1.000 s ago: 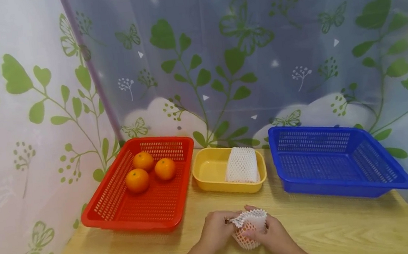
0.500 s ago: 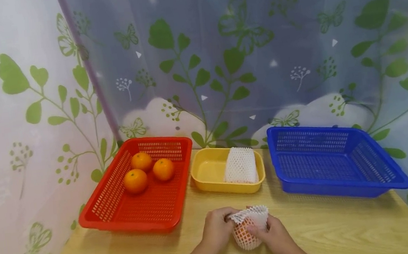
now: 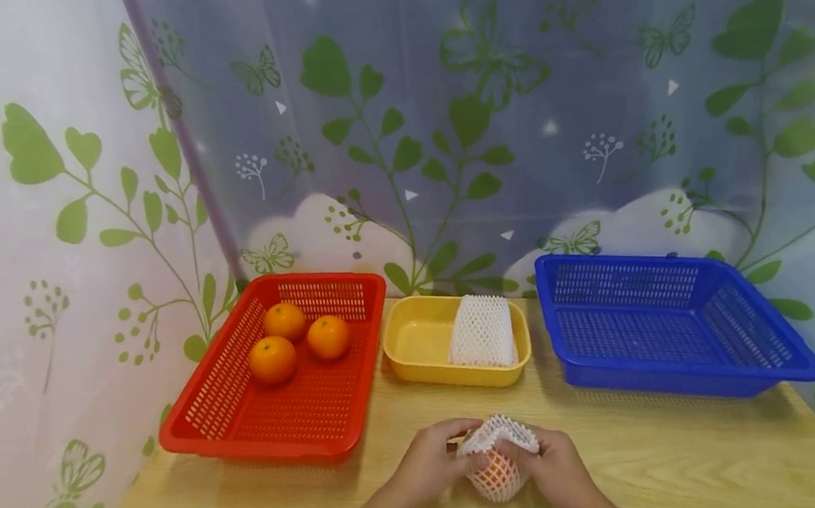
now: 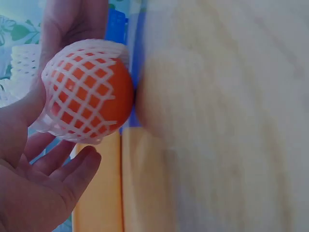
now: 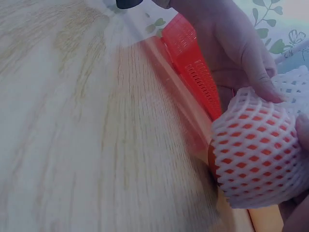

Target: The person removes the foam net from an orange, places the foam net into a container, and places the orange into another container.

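Note:
An orange (image 4: 124,96) sits inside a white foam net sleeve (image 3: 499,430), held above the wooden table near its front. My left hand (image 3: 431,462) is on its left side, thumb on the net in front. In the left wrist view, the other fingers (image 4: 79,176) of that hand spread loosely below the fruit. From the right, my right hand (image 3: 562,471) grips the net's upper edge, its thumb bent over the rim. One end of the orange shows bare beyond the mesh in the left wrist view. The net's loose top flares up between both hands.
A red basket (image 3: 264,453) with three oranges (image 3: 272,360) stands at left. Behind the hands, a yellow tray (image 3: 417,338) holds folded white foam nets (image 3: 482,333). A blue basket (image 3: 655,377) is at right. A patterned curtain (image 3: 392,121) hangs behind the table.
My left thumb has come forward onto the front of the net, and the left wrist has shifted left. My right thumb has moved up to the net's rim, which now dips in the middle.

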`<state>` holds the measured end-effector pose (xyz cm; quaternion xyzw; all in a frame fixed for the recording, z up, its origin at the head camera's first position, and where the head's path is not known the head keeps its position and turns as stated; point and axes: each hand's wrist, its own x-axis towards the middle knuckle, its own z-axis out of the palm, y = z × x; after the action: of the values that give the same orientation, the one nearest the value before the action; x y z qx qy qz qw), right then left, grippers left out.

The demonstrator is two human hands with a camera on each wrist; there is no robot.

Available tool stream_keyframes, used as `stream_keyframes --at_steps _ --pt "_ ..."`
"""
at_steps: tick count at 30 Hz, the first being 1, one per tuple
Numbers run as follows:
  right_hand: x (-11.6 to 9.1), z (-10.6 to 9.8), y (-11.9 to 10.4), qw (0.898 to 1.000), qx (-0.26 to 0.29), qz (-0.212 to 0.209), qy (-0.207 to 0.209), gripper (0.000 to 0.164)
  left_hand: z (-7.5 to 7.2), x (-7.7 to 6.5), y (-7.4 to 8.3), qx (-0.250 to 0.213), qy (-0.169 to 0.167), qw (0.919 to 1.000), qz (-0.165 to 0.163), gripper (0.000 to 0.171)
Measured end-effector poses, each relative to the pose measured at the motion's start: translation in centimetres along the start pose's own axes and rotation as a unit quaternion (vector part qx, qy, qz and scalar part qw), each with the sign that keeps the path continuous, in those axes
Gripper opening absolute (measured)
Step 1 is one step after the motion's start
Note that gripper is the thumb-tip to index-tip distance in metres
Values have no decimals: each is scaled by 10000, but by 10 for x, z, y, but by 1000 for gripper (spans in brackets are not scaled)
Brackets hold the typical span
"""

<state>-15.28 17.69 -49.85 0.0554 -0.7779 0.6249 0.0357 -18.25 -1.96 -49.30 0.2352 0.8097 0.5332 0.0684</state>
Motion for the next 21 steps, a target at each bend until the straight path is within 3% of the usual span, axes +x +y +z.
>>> stream_keyframes --at_steps 4,8,15,21 --pt "0 2 -2 9993 -10 -137 344 12 3 1 -2 -167 -119 9997 146 50" --pt "2 1 -4 9994 -107 -85 333 12 4 3 -1 55 -60 9992 380 51" --pt "0 1 -1 9999 -69 119 79 16 6 -1 -1 414 38 9987 294 51" --pt "1 1 -3 9996 -62 250 112 21 3 0 -1 716 158 9969 294 45"
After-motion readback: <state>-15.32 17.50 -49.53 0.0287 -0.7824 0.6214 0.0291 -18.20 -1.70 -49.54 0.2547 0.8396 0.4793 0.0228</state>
